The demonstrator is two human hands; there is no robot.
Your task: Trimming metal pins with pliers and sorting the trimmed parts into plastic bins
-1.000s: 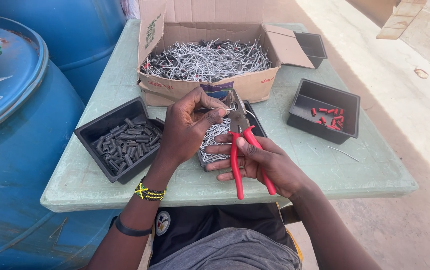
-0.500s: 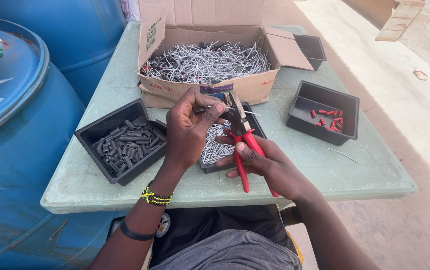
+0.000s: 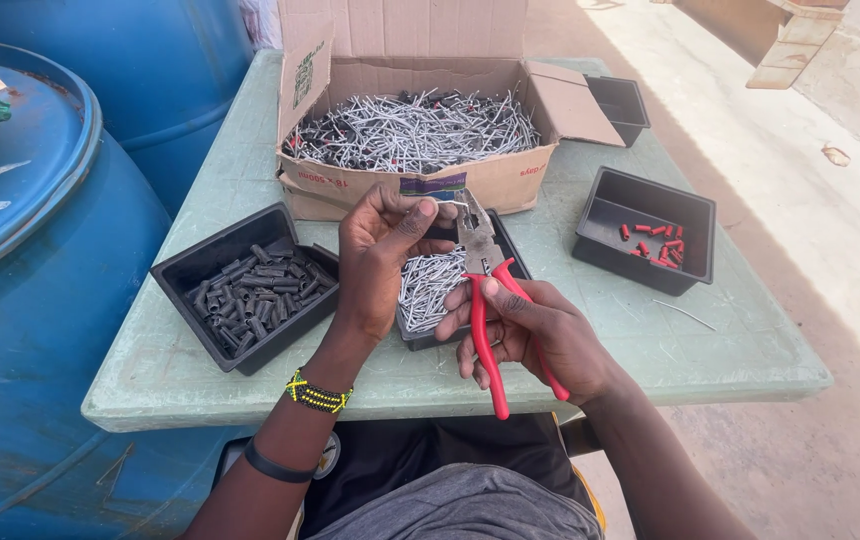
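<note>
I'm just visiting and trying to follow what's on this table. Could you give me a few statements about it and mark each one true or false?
1. The right hand holds red-handled pliers. True.
2. The left hand rests flat on the table. False: it is raised, pinching a small metal piece at the pliers' tip.
3. The cardboard box holds a heap of metal pins. True.
4. The left tray holds red sleeves. False: it holds dark sleeves; the few red ones lie in the right tray.
5. A blue barrel stands beside the table. True.
</note>
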